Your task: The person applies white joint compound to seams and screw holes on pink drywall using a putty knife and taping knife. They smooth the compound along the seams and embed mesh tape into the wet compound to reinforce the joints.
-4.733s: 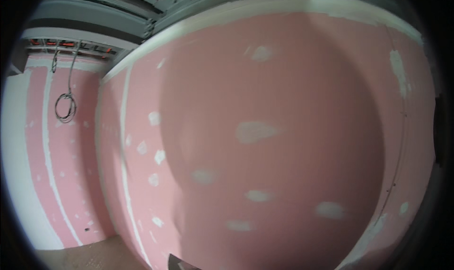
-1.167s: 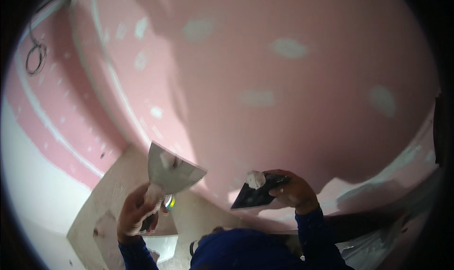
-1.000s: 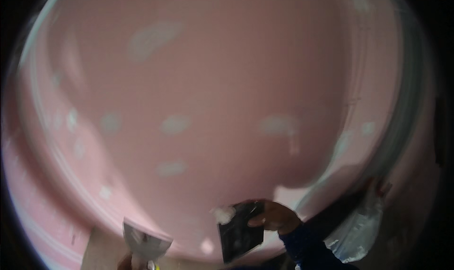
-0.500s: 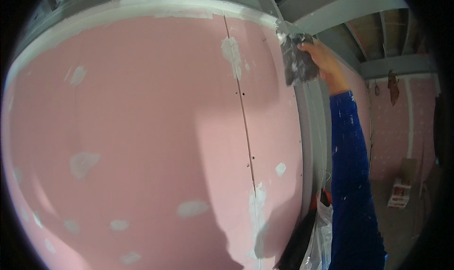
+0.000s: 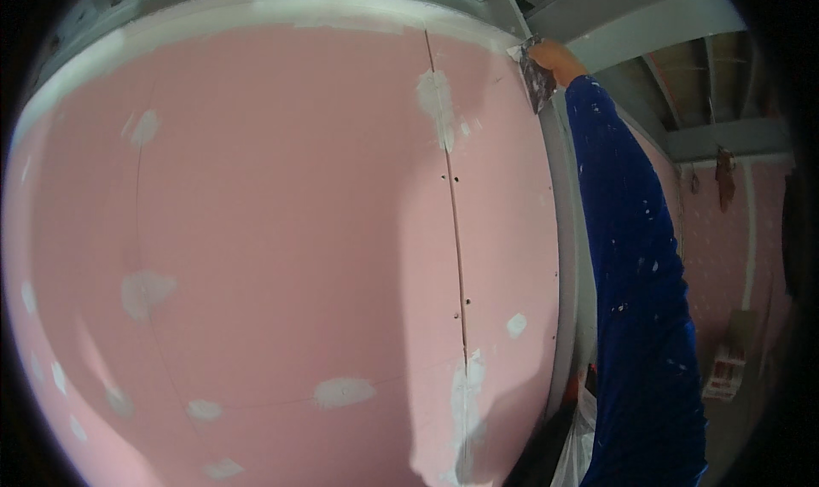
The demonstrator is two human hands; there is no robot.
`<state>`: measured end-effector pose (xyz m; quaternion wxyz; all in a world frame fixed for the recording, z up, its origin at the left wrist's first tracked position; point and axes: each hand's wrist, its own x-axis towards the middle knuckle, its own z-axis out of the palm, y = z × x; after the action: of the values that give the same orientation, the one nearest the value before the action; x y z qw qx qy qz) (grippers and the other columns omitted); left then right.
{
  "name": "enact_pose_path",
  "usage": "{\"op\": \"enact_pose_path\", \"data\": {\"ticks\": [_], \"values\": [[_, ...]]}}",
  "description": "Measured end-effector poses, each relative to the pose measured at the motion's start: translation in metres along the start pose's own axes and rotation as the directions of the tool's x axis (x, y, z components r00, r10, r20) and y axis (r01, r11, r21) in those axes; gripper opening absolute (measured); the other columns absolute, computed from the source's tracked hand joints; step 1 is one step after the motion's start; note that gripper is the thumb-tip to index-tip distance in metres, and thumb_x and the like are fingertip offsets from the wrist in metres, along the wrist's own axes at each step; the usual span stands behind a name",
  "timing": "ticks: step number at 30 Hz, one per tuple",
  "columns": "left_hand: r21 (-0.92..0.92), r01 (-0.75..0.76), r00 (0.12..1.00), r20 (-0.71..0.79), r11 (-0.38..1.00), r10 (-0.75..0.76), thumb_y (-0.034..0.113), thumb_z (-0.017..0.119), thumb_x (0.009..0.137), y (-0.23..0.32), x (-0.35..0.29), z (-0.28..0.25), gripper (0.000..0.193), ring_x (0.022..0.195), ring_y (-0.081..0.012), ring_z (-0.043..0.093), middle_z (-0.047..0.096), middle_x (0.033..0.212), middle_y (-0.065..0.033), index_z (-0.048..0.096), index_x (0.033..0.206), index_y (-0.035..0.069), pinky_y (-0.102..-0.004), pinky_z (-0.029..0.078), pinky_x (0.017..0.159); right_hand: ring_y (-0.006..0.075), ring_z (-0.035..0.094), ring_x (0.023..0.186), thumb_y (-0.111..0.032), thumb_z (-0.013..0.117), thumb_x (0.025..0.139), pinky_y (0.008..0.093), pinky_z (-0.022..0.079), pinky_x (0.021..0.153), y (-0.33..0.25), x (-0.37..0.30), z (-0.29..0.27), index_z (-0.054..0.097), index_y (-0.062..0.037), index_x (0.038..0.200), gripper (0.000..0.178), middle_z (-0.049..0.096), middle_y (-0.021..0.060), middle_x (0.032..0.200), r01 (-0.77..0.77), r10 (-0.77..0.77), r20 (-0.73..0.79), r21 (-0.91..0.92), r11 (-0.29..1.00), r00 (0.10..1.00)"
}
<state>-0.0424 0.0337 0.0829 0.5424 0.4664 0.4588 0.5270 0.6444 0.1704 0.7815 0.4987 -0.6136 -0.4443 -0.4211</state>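
Observation:
High at the upper right corner of the pink plasterboard wall [image 5: 281, 188], my right hand [image 5: 559, 62] grips a broad putty knife [image 5: 537, 84]. Its dark, wide blade is smeared with white compound, and the fingers are closed over its upper part; any handle is hidden. The blade stands tilted at the board's right edge, just below the band of white joint compound [image 5: 341, 7] along the top. To the left of the blade runs a dark vertical seam [image 5: 455, 222], with a filled white patch [image 5: 437, 107] across its upper stretch. My left hand is out of view.
A grey metal beam [image 5: 653, 26] crosses overhead at the right. Grey vertical framing [image 5: 570, 197] borders the board. Clear plastic sheeting [image 5: 578, 440] hangs low beside my blue sleeve [image 5: 640, 316]. Farther back stand another pink wall [image 5: 725, 256] and a white-and-red package [image 5: 725, 374].
My right hand and the putty knife have moved up into the corner, and the blade has turned more edge-on. The view has shifted slightly, so the wall appears farther right.

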Motion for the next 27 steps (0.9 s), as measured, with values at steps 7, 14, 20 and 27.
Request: {"op": "enact_pose_path", "data": {"ticks": [7,14,20,27], "values": [[-0.001,0.021,0.999,-0.044,1.0,-0.021,0.034,0.063,0.098,0.009,-0.008,0.008,0.034,0.052,-0.011,0.053,0.066,0.087,-0.0065,0.06,0.11,0.002,-0.0247,0.041,0.046,0.0369,0.063,0.111,-0.025,0.06,0.083,0.0454,0.05,0.093,-0.007,0.011,0.003,0.066,0.0052,0.122,0.05,0.065,0.0208,0.126,-0.053,0.05,0.029,0.123,0.991,0.998],[0.002,0.022,0.997,-0.076,1.0,-0.022,0.034,0.06,0.1,0.025,-0.01,0.005,0.029,0.056,-0.0126,0.054,0.065,0.086,-0.0051,0.064,0.099,0.005,-0.0264,0.043,0.05,0.0163,0.052,0.071,-0.019,0.063,0.078,0.0349,0.045,0.064,-0.013,-0.006,-0.005,0.06,-0.0111,0.082,0.01,0.057,0.0012,0.081,-0.228,0.155,0.19,0.469,0.853,0.97],[0.021,0.05,0.996,-0.073,0.999,-0.048,0.033,0.056,0.102,0.021,-0.005,0.0,0.027,0.056,-0.0094,0.052,0.064,0.086,-0.0023,0.065,0.098,0.008,-0.0243,0.041,0.05,0.0168,0.052,0.074,-0.021,0.068,0.075,0.0352,0.046,0.067,-0.037,-0.011,-0.008,0.061,-0.0121,0.085,0.015,0.056,0.0008,0.084,-0.191,0.106,0.2,0.476,0.858,0.974],[-0.017,0.067,0.998,-0.009,0.998,-0.067,0.036,0.06,0.1,-0.002,0.003,-0.016,0.032,0.054,-0.0081,0.051,0.065,0.089,-0.0038,0.06,0.111,0.006,-0.0231,0.04,0.047,0.0174,0.055,0.071,-0.026,0.069,0.08,0.0367,0.051,0.067,-0.084,-0.025,-0.004,0.061,-0.0097,0.087,0.019,0.058,0.0019,0.081,-0.129,0.04,0.192,0.476,0.87,0.98]]}}
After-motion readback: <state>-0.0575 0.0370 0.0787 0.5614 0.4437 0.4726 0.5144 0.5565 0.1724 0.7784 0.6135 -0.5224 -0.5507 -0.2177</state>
